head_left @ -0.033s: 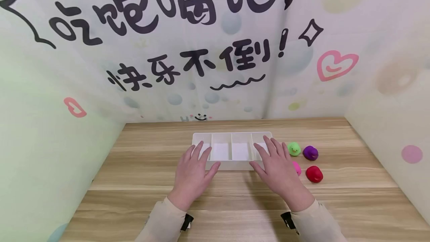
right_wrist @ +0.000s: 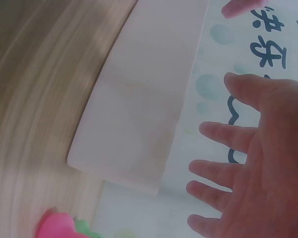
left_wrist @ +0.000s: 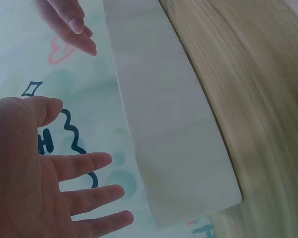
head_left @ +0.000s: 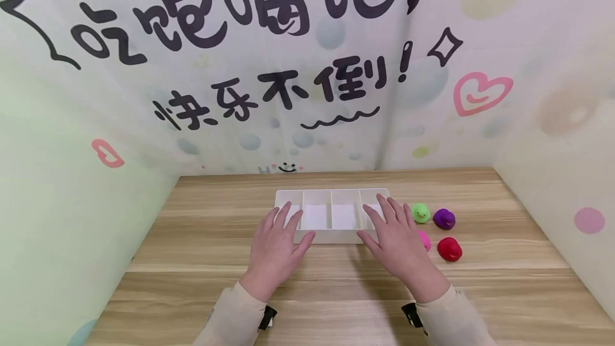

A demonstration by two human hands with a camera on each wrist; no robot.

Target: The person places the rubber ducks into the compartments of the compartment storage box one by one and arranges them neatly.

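Observation:
A white tray (head_left: 331, 236) with several compartments in a row sits on the wooden table. My left hand (head_left: 274, 247) is over its left end, fingers spread and holding nothing. Over the right end is my right hand (head_left: 396, 239), also with spread fingers and nothing in it. In both wrist views the fingers stand apart from the tray's plain front wall (left_wrist: 169, 114). To the right of the tray lie small toy ducks: a green duck (head_left: 420, 213), a purple duck (head_left: 444, 219), a red duck (head_left: 449, 249) and a pink duck (head_left: 425, 240), which my right hand partly covers.
The wooden table (head_left: 221, 218) meets a printed wall covering (head_left: 230, 148) behind the tray, with black writing and hearts on it. Side walls stand at the left and right. At the bottom of the right wrist view, the pink duck (right_wrist: 62, 225) appears near the tray's corner.

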